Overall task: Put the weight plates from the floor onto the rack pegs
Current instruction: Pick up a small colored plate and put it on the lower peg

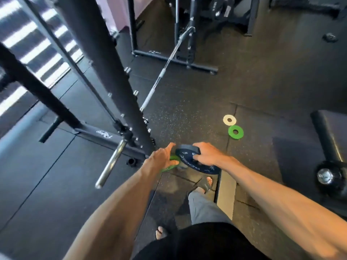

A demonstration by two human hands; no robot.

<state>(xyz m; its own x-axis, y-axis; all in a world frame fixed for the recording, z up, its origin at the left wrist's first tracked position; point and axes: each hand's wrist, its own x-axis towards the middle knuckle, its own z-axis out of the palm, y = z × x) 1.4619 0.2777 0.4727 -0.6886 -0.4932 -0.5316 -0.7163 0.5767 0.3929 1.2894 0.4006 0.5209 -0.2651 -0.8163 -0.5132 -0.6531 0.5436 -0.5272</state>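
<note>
At the far left, the black power rack (105, 72) rises steeply through the view, its base rail (101, 135) lying on the rubber floor (187, 113) and carrying a white logo. A bare chrome peg (110, 164) sticks out from that rail towards the camera, with no plate on it. Behind the rack, a barbell (165, 69) slants down from a further frame, its lower end near the upright. Just right of the peg, the left hand (161, 158) has its fingers curled round a small green plate (173, 158), which shows only in part under the palm, while the forefinger reaches up towards the neighbouring plate. Touching or almost touching it, the dark blue plate (197, 163) with white lettering is held tilted above the floor, close to the foot of the rack. The right hand (206, 154) grips it, fingers hooked over its upper rim and thumb on its face. Below the hands are a sandalled foot (207, 182) and a grey trouser leg (202, 205). Further right, well apart from the hands, a white plate (229, 120) and a second green plate (235, 131) lie flat on the floor, touching each other. At the right edge stands a padded bench (330, 132), with a black round object with a chrome cap (326, 175) just in front of it.
</note>
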